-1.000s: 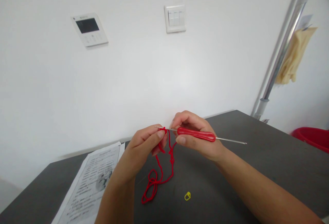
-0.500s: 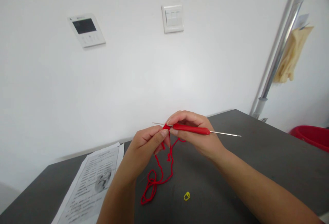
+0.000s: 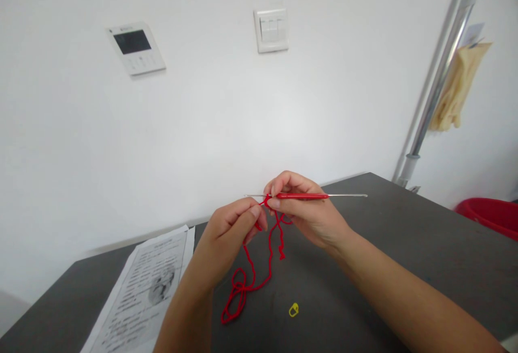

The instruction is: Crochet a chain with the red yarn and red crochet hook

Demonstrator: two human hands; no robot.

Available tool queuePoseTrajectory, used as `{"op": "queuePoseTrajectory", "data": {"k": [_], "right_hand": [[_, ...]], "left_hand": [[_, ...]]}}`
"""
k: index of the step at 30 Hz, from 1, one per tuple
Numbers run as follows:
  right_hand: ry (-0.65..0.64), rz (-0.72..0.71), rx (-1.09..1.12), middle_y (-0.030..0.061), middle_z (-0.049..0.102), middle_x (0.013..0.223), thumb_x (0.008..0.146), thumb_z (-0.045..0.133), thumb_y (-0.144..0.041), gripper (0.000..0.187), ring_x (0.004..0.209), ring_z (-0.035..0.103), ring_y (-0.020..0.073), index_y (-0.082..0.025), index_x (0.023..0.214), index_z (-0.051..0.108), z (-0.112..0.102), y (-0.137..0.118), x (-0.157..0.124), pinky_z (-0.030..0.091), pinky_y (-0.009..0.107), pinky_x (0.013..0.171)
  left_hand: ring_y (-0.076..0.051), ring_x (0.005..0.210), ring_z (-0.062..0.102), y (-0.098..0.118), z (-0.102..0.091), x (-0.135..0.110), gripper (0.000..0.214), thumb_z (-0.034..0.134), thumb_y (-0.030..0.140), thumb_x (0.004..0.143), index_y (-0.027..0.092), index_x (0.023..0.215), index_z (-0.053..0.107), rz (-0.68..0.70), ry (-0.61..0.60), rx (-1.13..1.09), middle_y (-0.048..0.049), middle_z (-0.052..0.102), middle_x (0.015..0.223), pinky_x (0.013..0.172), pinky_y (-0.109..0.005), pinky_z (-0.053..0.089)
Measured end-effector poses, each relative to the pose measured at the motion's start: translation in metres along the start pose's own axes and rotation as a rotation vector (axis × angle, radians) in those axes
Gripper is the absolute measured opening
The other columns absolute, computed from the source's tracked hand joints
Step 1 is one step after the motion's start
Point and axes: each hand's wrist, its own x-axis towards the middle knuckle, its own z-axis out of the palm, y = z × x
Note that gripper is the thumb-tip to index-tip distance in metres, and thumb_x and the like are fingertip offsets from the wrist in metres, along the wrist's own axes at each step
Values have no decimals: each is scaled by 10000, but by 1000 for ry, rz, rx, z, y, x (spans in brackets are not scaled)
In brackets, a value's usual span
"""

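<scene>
My right hand (image 3: 305, 204) is closed round the red handle of a double-ended crochet hook (image 3: 303, 196), its thin metal shafts pointing left and right. A small loop of red yarn (image 3: 267, 199) sits on the left shaft, close to my right fingertips. My left hand (image 3: 232, 229) pinches the red yarn just left of that loop, and a strand runs taut between the two hands. Below them the yarn trails down to a loose tangle (image 3: 234, 301) on the dark table. One short tail hangs under my right hand. The hook's far left tip is free.
Printed sheets (image 3: 141, 288) lie on the dark grey table (image 3: 404, 245) left of my arms. A yellow stitch marker (image 3: 293, 310) rests near the front. Beyond the right edge are a red basin (image 3: 489, 215), a metal pole (image 3: 439, 80) and hanging yellowish gloves (image 3: 461, 86).
My right hand has drawn slightly away from the left, and the hook has turned level. The yarn loop has moved right with it, away from my left fingertips. The short tail now hangs further right.
</scene>
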Motion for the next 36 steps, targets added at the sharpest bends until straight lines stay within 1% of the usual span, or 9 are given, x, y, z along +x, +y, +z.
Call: {"op": "queuePoseTrajectory", "data": {"k": [4, 11, 14, 20, 25, 28, 31, 33, 36], "right_hand": [[-34, 55, 97, -35, 682, 770, 689, 872, -160, 210, 628, 617, 66, -172, 735, 668, 0, -1, 1, 493, 203, 633], [-113, 74, 222, -21, 695, 780, 721, 851, -134, 177, 640, 640, 67, -171, 761, 682, -4, 0, 2, 510, 173, 612], [-158, 120, 246, -12, 700, 765, 707, 858, -118, 176, 618, 650, 74, -160, 746, 692, -3, 2, 1, 523, 178, 594], [-161, 147, 227, -3, 696, 731, 683, 854, -99, 146, 586, 644, 78, -152, 709, 721, -2, 3, 0, 512, 174, 554], [-169, 170, 182, -5, 685, 716, 665, 846, -103, 134, 553, 636, 88, -152, 692, 724, -2, 5, -1, 503, 201, 530], [-162, 183, 124, -8, 680, 687, 649, 856, -122, 146, 546, 633, 92, -151, 684, 718, -6, 11, 3, 492, 209, 536], [-120, 246, 87, -1, 687, 657, 633, 858, -138, 151, 549, 622, 81, -140, 665, 710, -16, 18, 10, 477, 191, 545], [-83, 303, 103, -3, 684, 626, 625, 839, -124, 139, 542, 607, 71, -136, 657, 704, -24, 19, 16, 468, 175, 541], [-78, 343, 120, 1, 682, 605, 605, 823, -112, 132, 544, 604, 75, -131, 667, 708, -36, 16, 23, 465, 164, 523]], "left_hand": [[-128, 525, 374, 0, -1, -1, 329, 489, 369, 915, 195, 654, 588, 29, 56, 34, 49, 393, 540, 525, -279, 284], [-129, 578, 455, -9, -5, 2, 253, 512, 301, 938, 200, 745, 639, 167, 165, 31, 44, 504, 587, 571, -265, 342], [-125, 568, 458, -11, -5, 1, 265, 492, 277, 962, 207, 738, 616, 248, 265, 138, 48, 502, 587, 558, -260, 342], [-137, 615, 493, -12, 2, 1, 232, 477, 198, 966, 210, 757, 576, 444, 417, 418, 26, 554, 666, 582, -270, 360], [-161, 648, 507, -12, 6, 5, 259, 458, 186, 954, 214, 713, 548, 501, 437, 578, 12, 540, 650, 614, -289, 371], [-171, 652, 498, -20, 7, 13, 280, 452, 248, 951, 217, 688, 543, 441, 396, 525, 6, 534, 648, 627, -299, 369], [-173, 635, 495, -32, 1, 23, 302, 480, 348, 934, 217, 672, 553, 199, 297, 349, 6, 536, 629, 621, -298, 378], [-166, 610, 516, -39, -7, 28, 334, 527, 441, 908, 204, 679, 584, 12, 111, 72, 3, 556, 602, 619, -289, 415], [-190, 680, 610, -52, -28, 32, 408, 550, 572, 856, 176, 903, 636, -165, 72, -352, -80, 698, 800, 593, -293, 480]]}}
